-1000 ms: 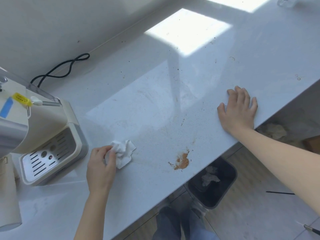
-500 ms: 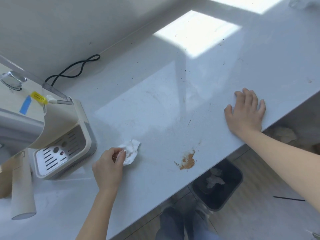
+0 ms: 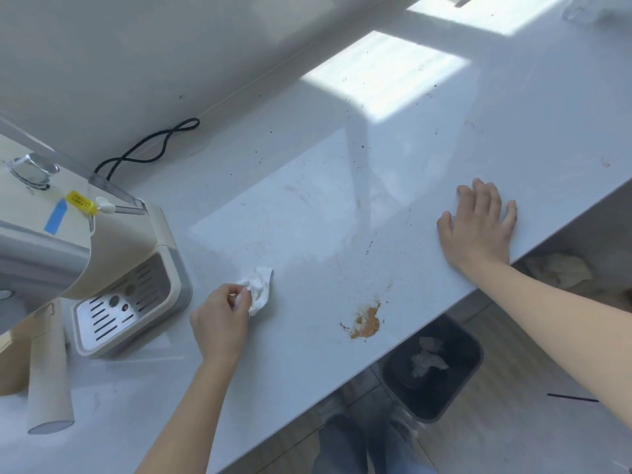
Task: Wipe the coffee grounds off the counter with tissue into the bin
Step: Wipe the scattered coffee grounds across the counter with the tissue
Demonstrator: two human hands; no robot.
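Note:
A crumpled white tissue rests on the pale counter, pinched between the fingers of my left hand. To its right, near the counter's front edge, lies a small brown heap of coffee grounds, with fine specks scattered above it. My right hand lies flat on the counter near the front edge, fingers spread, holding nothing. A dark bin with crumpled tissue inside stands on the floor just below the grounds.
A beige coffee machine with a drip tray stands at the left, a black cable behind it by the wall. A beige cylinder lies at the lower left. My legs show under the counter edge.
The view has shifted a little. My left hand has tightened its pinch on the tissue and lifted its near part slightly. My right hand stays flat in place.

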